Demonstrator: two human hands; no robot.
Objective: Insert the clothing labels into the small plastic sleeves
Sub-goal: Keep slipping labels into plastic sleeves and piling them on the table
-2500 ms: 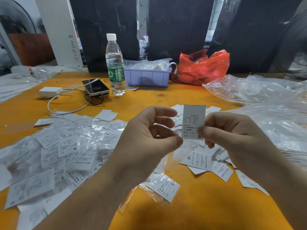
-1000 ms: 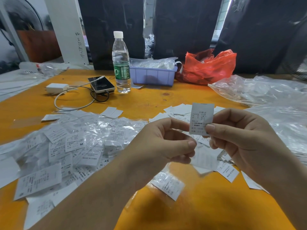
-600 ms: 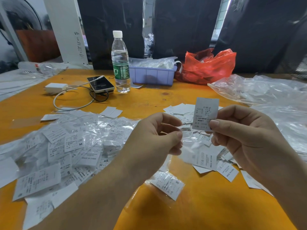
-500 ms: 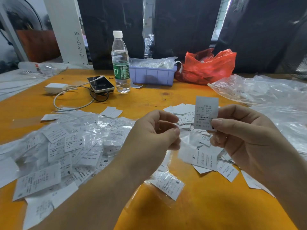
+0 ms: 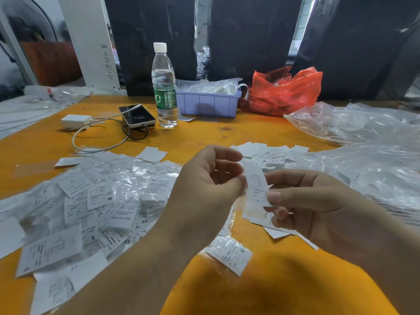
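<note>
two hands now meet above the worktop, fingers pinching one label, lowered and tilted toward its sleeve.

An orange table carries a big heap of bagged labels at the near left and a smaller spread of loose labels in the middle. One bagged label lies alone near the front. Far back stand a water bottle, a phone with a white charger, a purple tray and a red bag, and clear plastic bags cover the right side.
</note>
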